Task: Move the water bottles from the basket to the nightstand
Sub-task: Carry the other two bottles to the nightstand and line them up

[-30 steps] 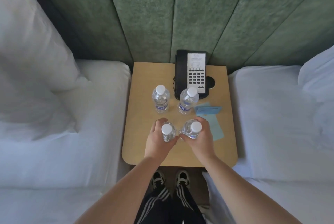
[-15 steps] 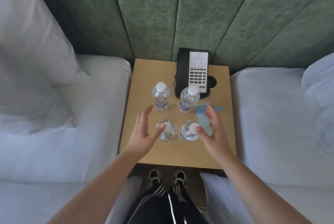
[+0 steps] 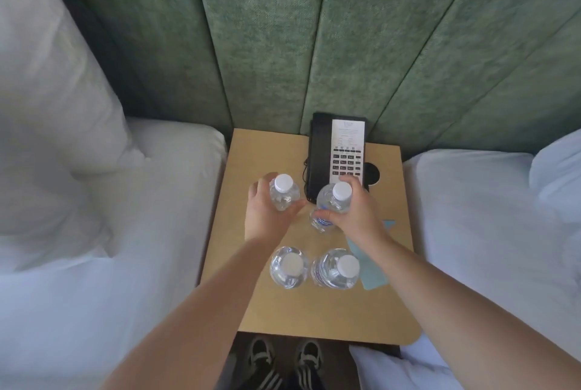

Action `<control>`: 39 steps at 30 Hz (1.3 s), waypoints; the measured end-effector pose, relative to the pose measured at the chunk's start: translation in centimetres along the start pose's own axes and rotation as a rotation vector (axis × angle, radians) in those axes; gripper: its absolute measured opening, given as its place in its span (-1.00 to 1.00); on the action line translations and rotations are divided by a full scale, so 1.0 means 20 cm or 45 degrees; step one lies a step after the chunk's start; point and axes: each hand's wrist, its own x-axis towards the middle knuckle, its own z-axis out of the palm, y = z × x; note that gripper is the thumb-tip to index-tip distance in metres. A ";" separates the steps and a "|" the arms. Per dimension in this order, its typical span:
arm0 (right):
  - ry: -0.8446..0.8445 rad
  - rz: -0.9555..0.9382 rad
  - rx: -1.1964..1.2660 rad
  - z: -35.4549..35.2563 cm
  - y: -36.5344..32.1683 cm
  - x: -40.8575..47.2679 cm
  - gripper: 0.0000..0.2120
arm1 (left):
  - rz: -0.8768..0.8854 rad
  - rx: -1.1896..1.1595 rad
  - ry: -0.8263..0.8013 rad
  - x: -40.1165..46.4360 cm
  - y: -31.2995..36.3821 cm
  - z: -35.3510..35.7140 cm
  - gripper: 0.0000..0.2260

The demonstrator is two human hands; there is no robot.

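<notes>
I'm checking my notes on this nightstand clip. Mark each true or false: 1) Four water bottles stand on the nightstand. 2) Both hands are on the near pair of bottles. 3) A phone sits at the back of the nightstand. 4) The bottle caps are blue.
1) True: four water bottles stand on the nightstand.
2) False: the left hand is at the far left bottle, the right hand grips the far right bottle.
3) True: the phone is there.
4) False: the caps are white.

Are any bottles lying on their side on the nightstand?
No, all four bottles stand upright on the nightstand, the back two held by the hands.
</notes>
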 end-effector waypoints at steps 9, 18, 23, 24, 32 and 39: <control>0.064 -0.143 0.087 0.08 0.01 0.03 -0.46 | 0.176 0.018 -0.001 0.06 -0.11 -0.03 -0.45; -0.172 -0.259 0.040 0.14 -0.13 0.17 -0.44 | 0.145 0.037 -0.002 0.34 -0.12 -0.17 -0.57; -0.253 -0.276 0.042 0.18 -0.20 0.28 -0.37 | 0.149 0.041 -0.065 0.52 -0.09 -0.21 -0.63; -0.250 -0.274 0.036 0.19 -0.22 0.32 -0.37 | 0.154 0.044 -0.082 0.55 -0.09 -0.21 -0.61; -0.157 -0.256 0.039 0.20 -0.29 0.62 -0.36 | 0.234 0.039 -0.142 0.78 -0.05 -0.19 -0.54; -0.137 -0.229 0.121 0.16 -0.30 0.82 -0.35 | 0.245 0.036 -0.170 0.94 -0.01 -0.18 -0.41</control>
